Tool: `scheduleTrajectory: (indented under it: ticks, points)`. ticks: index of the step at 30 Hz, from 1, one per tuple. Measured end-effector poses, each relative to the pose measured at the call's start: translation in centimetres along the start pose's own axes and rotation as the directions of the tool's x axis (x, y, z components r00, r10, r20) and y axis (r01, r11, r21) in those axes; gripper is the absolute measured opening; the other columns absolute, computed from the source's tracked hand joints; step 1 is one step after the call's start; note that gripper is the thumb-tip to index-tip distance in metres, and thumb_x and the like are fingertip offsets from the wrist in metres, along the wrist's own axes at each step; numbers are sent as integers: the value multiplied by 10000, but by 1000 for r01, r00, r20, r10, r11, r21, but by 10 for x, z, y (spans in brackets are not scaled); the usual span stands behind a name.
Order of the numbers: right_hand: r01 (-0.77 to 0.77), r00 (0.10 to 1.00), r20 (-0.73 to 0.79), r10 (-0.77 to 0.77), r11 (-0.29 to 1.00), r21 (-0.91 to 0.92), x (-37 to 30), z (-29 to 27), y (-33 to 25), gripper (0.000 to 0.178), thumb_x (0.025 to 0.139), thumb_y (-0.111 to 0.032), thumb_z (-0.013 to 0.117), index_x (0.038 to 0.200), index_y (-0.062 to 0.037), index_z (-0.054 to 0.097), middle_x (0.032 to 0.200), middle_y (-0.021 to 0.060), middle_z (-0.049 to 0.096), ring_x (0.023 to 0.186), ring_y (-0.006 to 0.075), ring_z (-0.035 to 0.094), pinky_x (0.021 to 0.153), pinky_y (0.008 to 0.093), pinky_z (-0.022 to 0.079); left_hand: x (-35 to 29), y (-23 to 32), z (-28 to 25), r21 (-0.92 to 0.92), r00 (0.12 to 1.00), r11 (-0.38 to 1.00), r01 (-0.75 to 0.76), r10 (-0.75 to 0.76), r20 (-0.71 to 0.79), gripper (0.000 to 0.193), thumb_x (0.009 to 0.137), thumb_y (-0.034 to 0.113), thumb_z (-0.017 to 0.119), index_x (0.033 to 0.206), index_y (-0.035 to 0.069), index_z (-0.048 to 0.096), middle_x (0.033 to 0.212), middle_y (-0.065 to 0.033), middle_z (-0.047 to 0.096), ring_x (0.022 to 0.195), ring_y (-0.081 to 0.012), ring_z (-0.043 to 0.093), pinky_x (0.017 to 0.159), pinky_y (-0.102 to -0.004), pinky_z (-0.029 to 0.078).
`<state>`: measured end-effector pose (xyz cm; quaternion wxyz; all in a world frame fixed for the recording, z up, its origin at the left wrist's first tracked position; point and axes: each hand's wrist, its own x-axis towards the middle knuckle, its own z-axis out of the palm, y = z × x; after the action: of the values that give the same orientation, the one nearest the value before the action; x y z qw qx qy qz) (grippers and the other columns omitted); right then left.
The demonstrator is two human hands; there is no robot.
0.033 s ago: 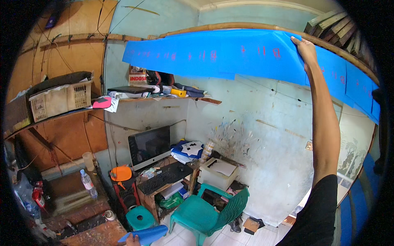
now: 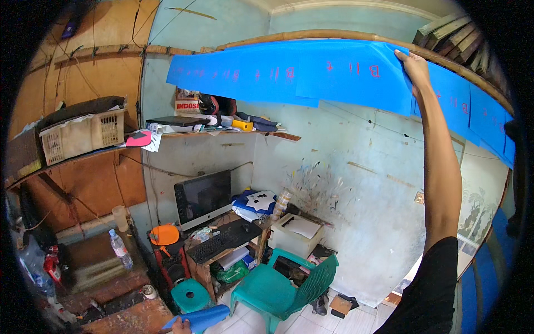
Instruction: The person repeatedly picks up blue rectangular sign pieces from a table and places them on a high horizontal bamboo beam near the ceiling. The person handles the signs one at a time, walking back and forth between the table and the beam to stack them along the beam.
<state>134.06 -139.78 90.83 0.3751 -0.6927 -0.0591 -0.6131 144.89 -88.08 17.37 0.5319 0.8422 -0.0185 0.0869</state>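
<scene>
The right hand (image 2: 414, 67) reaches high up on the right, its arm stretched from the lower right corner, and its fingers pinch the upper right edge of a blue sheet (image 2: 356, 75) marked with red signs. That sheet hangs over a long bamboo pole (image 2: 311, 35) that runs under the ceiling, overlapping a row of like blue sheets (image 2: 233, 72) to its left and more blue sheets (image 2: 473, 108) to its right. At the bottom edge, left of centre, the left hand (image 2: 179, 327) is barely in view and touches a rolled blue sheet (image 2: 200, 318); how firmly it grips cannot be told. Far below stand a green plastic chair (image 2: 283, 286), a small green stool (image 2: 190, 294) and a desk with a dark monitor (image 2: 203, 197) and a black keyboard (image 2: 222, 240). A white printer (image 2: 297, 231) sits right of the desk. On the left, a wooden shelf carries a white basket (image 2: 80, 136), and a plastic water bottle (image 2: 119, 249) stands lower down, near an orange disc (image 2: 164, 234).
</scene>
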Motion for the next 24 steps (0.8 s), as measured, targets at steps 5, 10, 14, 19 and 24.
scheduleTrajectory:
  ticks: [5,10,14,19,24]
  points:
    - [74,996,-41,-83,980,-185,-13,-11,7,311,861,-231,615,1028,31,617,899,104,648,712,129,598,635,253,493,-18,-7,-5,-132,998,990,-53,57,29,105,831,51,531,765,-29,519,637,-112,528,585,-171,492,570,-329,407]
    - [442,758,-424,-496,868,-225,-167,-20,52,312,921,-287,534,966,16,598,844,98,640,719,128,587,665,248,470,-34,2,-35,25,979,979,-203,203,-5,89,831,69,540,759,16,535,602,-14,476,578,-102,448,538,-285,380]
    - [-529,847,-37,530,835,-148,-459,23,132,265,936,-246,450,875,-30,592,731,92,596,697,202,574,691,380,463,-44,7,-66,-26,965,999,20,-12,263,93,848,67,532,761,33,536,640,23,465,605,-68,401,550,-243,340]
    - [-847,-482,718,502,-59,-528,-799,98,196,647,933,-544,322,1318,-34,423,1132,34,580,1029,160,522,925,368,390,-58,6,-105,-368,901,918,150,27,434,80,882,65,496,860,32,566,726,28,545,650,-68,473,630,-226,384]
    - [-973,2,938,346,-215,82,-809,121,115,435,934,-303,504,1254,-8,481,1209,65,549,1077,122,504,975,292,373,-73,-8,-161,-290,921,957,6,107,374,198,889,64,443,1001,-14,586,854,9,582,777,-108,506,697,-277,425]
